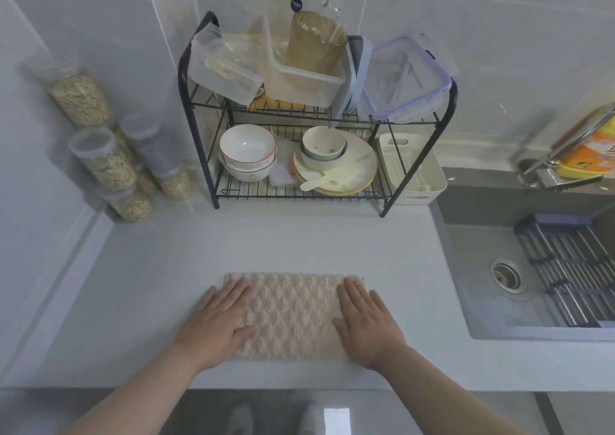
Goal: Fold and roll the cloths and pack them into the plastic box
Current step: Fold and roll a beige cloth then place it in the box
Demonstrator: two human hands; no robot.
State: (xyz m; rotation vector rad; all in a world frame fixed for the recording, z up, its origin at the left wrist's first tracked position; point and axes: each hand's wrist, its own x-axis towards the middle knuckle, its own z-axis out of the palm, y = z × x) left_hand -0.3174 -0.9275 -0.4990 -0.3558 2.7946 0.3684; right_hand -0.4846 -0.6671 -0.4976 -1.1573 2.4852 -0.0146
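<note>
Both hands lie flat, fingers straight. The left hand (218, 321) and right hand (366, 321) press the pink cloth (293, 314) onto the surface (299, 241).

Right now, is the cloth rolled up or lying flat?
Flat: cloth lies on the counter, left hand and right hand spread on it.

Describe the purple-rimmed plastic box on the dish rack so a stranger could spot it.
Find the black wire dish rack on the counter. At the right end of its top shelf leans a clear plastic box. Only it has a lilac rim and clip tabs.
</note>
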